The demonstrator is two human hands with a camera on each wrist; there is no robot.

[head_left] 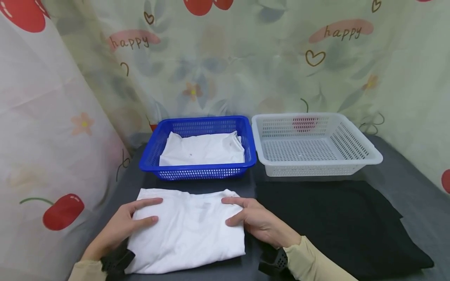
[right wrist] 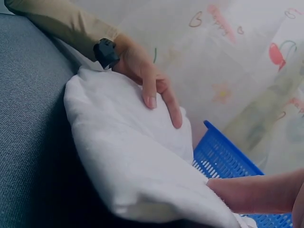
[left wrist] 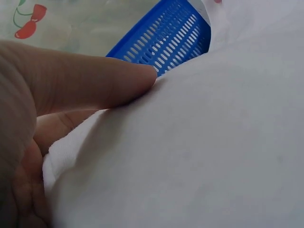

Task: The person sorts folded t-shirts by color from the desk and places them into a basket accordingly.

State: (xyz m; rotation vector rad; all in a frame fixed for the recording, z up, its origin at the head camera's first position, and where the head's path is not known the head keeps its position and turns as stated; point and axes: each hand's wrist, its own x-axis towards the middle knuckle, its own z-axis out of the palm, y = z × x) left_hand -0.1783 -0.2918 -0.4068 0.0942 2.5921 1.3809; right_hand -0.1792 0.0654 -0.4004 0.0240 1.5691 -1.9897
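A folded white T-shirt (head_left: 190,234) lies on the dark table in front of the blue basket. My left hand (head_left: 123,222) grips its left side, with thumb and index finger on top. In the left wrist view the other fingers curl under the edge of the cloth (left wrist: 204,142). On the opposite side, my right hand (head_left: 263,222) holds the shirt's right edge, thumb and index finger over the top; its remaining fingers are hidden. The right wrist view shows the near side of the shirt (right wrist: 128,133) bulging in a thick, soft fold.
Behind the shirt, a blue basket (head_left: 207,170) holds a folded white cloth (head_left: 204,150). A white basket (head_left: 318,162) stands to its right. Black folded fabric (head_left: 337,226) lies on the grey table cover (head_left: 415,195) at the right. Printed curtains (head_left: 228,70) close off the back and sides.
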